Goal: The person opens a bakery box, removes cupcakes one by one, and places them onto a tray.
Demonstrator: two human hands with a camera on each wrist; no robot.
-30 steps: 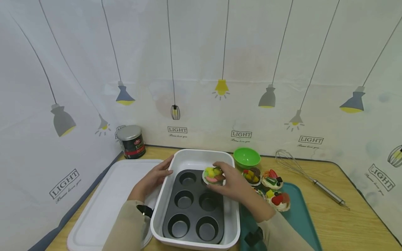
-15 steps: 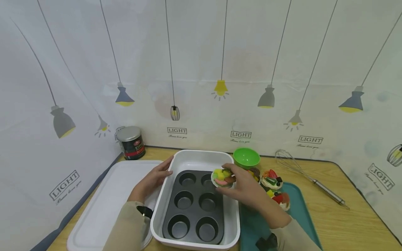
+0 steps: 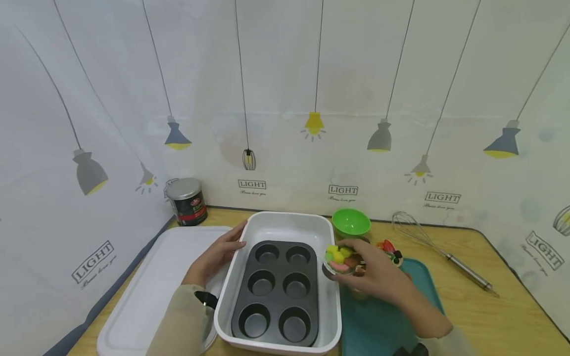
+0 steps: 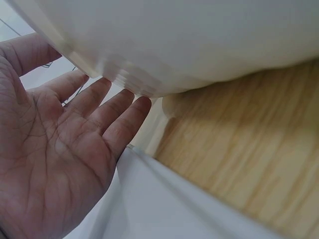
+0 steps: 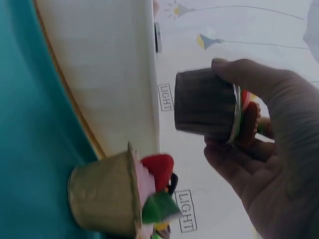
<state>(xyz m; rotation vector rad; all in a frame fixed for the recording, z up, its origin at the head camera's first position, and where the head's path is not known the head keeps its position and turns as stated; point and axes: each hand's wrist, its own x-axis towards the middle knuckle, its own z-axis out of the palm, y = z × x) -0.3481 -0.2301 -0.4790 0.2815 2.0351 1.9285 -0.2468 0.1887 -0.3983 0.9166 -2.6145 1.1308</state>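
My right hand [image 3: 374,269] pinches a fruit-topped toy cupcake [image 3: 337,258] between thumb and fingers, just past the right rim of a white rectangular container [image 3: 289,222]. In the right wrist view the cupcake's dark cup [image 5: 204,102] is lifted, tilted on its side in that view. A dark muffin tin [image 3: 278,296] with several bare cups lies inside the container. My left hand [image 3: 218,254] touches the container's left side; in the left wrist view its fairly straight fingers [image 4: 119,119] meet the outer wall. Another cupcake [image 5: 107,194] stands on the teal tray [image 3: 369,326].
A white lid [image 3: 160,287] lies on the left. A black can [image 3: 187,202] stands behind it. At the back right are a green bowl [image 3: 352,222] and a whisk [image 3: 445,254]. More cupcakes [image 3: 389,252] sit on or near the tray, partly hidden by my right hand.
My right hand has carried the cupcake rightward, from over the muffin tin to past the container's right rim, beside the other cupcakes. The left hand and the container have stayed in place.
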